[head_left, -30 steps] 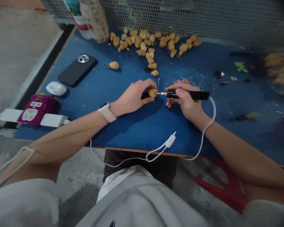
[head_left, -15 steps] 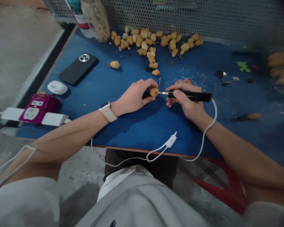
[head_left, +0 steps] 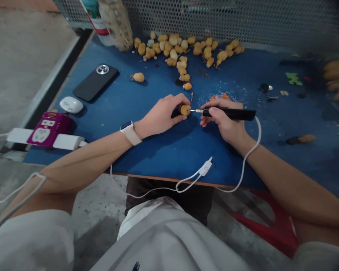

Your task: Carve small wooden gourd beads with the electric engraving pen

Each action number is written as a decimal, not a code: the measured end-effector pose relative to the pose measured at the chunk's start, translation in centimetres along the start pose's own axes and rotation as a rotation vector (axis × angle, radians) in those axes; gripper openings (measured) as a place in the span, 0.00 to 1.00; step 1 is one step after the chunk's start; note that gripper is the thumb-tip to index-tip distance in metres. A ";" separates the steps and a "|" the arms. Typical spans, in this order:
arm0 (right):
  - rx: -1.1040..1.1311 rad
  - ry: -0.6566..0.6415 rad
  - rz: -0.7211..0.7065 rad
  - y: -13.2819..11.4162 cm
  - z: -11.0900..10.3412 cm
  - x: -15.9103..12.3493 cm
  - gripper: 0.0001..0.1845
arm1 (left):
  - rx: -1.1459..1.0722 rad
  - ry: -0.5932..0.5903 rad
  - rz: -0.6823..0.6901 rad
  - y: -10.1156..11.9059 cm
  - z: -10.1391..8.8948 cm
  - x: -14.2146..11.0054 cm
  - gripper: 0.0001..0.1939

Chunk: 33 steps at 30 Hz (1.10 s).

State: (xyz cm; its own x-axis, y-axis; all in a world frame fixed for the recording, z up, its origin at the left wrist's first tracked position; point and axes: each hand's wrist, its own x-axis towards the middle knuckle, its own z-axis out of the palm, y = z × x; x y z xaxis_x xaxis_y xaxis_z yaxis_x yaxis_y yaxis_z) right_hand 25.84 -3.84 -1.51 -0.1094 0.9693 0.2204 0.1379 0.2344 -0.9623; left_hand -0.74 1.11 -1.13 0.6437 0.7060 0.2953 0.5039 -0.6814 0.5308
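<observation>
My left hand (head_left: 165, 114) is closed around a small tan gourd (head_left: 185, 110), pinched between thumb and fingers just above the blue table. Most of the gourd's far side is hidden by the fingers. In my right hand (head_left: 228, 122) is a black pen-shaped electric tool (head_left: 231, 113), held like a pencil. Its thin metal tip points left and meets the gourd's facing end. From the tool's rear, a white cable (head_left: 260, 131) loops down past my wrist. A small thin stick (head_left: 191, 96) lies just behind the gourd.
Many small gourds (head_left: 172, 47) line the back by a mesh panel (head_left: 214, 20); one gourd (head_left: 138, 77) lies apart. A phone (head_left: 96, 84), white case (head_left: 71, 105) and purple power adapter (head_left: 46, 130) sit left. The cable's switch (head_left: 205, 168) rests near the front edge of the table (head_left: 158, 158).
The whole view has shifted slightly to the right. Both hands keep the same hold, and the tool's tip stays at the gourd.
</observation>
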 end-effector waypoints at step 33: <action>0.028 0.014 0.023 -0.4 0.3 0.0 0.22 | 0.030 -0.008 -0.006 0.3 0.0 0.1 0.16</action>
State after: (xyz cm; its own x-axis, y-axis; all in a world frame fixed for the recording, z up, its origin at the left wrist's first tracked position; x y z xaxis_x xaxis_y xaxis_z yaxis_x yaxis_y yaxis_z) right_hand 25.51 -3.96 -1.20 -0.0925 0.9754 0.2002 0.1130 0.2100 -0.9711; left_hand -0.57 0.99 -0.95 0.6452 0.7087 0.2855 0.5248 -0.6826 0.5086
